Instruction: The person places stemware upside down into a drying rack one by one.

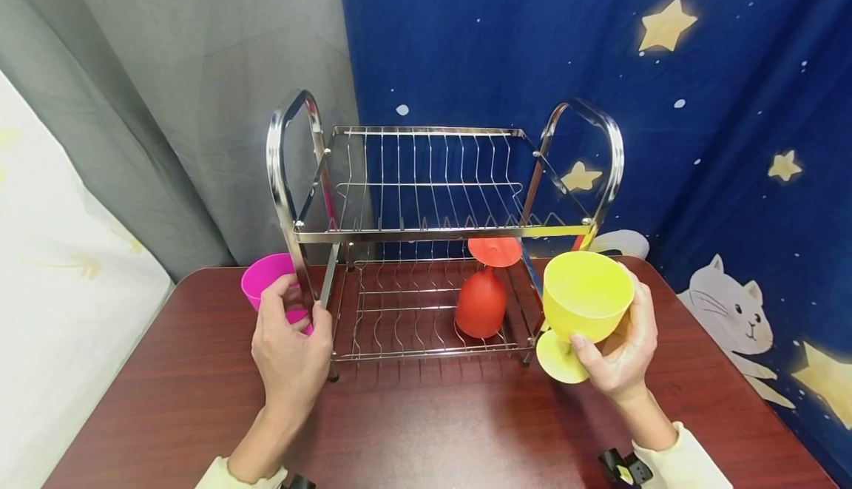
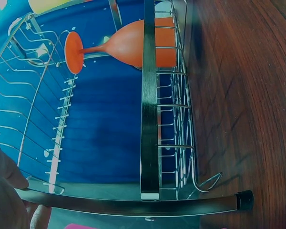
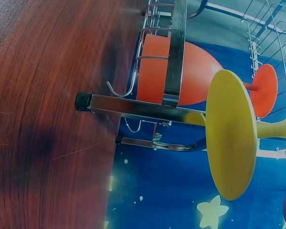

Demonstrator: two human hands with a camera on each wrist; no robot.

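Observation:
A two-tier chrome dish rack (image 1: 406, 236) stands on the table. My left hand (image 1: 291, 345) grips its left front post, thumb on one side and fingers on the other; part of that grip shows in the left wrist view. Past those fingers a pink goblet (image 1: 266, 276) stands outside the rack, partly hidden by the hand. On the lower tier a red goblet (image 1: 481, 304) rests upside down at the right end, its foot upward. My right hand (image 1: 626, 345) holds a yellow goblet (image 1: 586, 293) by the bowl, mouth up, in front of the rack's right side.
The reddish-brown wooden table (image 1: 426, 422) extends in front of the rack. Behind it hang a grey curtain (image 1: 220, 104) and a blue curtain (image 1: 459, 38) with stars and a cat. The upper tier (image 1: 429, 184) has wire dividers and tall looped side handles.

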